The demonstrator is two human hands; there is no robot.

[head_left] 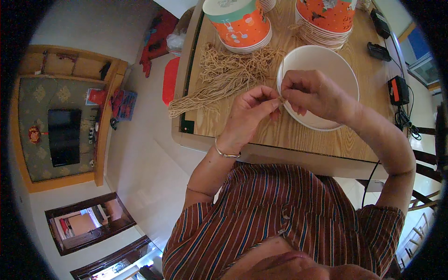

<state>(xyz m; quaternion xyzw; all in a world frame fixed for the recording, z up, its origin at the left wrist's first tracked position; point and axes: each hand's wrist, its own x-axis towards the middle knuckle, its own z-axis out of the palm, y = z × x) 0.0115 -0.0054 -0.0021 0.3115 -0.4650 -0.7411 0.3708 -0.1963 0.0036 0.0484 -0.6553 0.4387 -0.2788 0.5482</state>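
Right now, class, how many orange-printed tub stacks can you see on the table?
2: left orange stack, beyond the twine; right orange stack, beyond the white tub. Others may be hidden past the top edge.

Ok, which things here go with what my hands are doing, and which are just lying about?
Probably part of it:
loose tan twine strands, heaped and bundled
white round tub under your right hand
orange-and-green printed tub stack

Apparently just lying about:
black boxy device with orange face
black bundled cable
smaller black device farther back
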